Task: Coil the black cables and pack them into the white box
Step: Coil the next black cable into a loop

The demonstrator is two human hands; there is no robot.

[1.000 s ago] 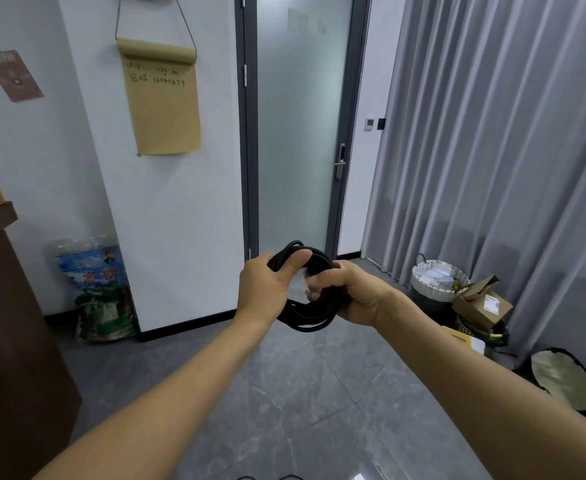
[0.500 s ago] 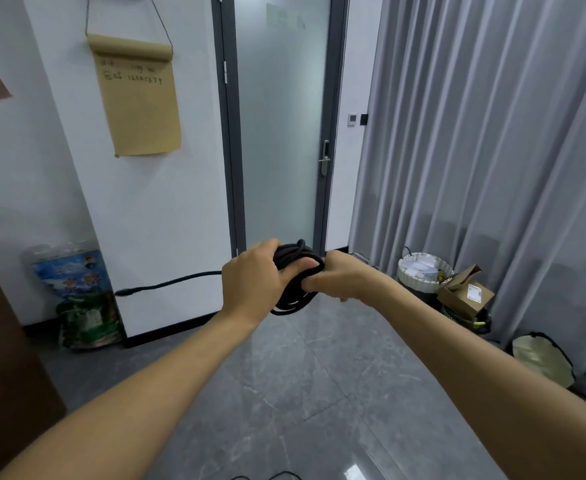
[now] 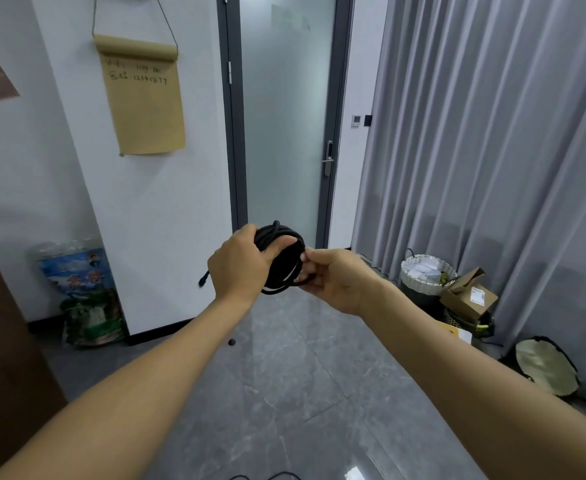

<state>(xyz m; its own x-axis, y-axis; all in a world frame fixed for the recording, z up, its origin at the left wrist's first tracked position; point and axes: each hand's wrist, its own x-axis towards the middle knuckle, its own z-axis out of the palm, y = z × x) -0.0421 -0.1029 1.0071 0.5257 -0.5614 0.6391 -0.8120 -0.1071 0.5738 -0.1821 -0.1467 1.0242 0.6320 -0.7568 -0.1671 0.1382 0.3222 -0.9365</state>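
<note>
- Both bare forearms are stretched forward at chest height, and the hands are brought together in front of the frosted glass door with the grey frame (image 3: 286, 116).
- The left hand (image 3: 238, 268) is seen from its back; its fingers and thumb are curled round the left side of the coiled black cable (image 3: 281, 261), which is held by it.
- The right hand (image 3: 333, 278) is turned with the thumb side up; the right edge of the coil is pinched between its thumb and fingertips.
- The coil is held in the air between the two hands, well above the grey tiled floor (image 3: 284, 375).
- A short loose end with a black plug (image 3: 203, 280) is seen sticking out just left of the left hand.
- No white box can be made out in this view.
- A tan paper scroll with handwriting (image 3: 144, 98) is hung on the white wall to the left of the door.
- Grey pleated curtains (image 3: 492, 150) are hung on the right; below them a white woven basket (image 3: 426, 273) and an open brown cardboard box (image 3: 468, 296) are set on the floor.
- Colourful printed bags (image 3: 83, 296) are leaned against the wall at the left.
</note>
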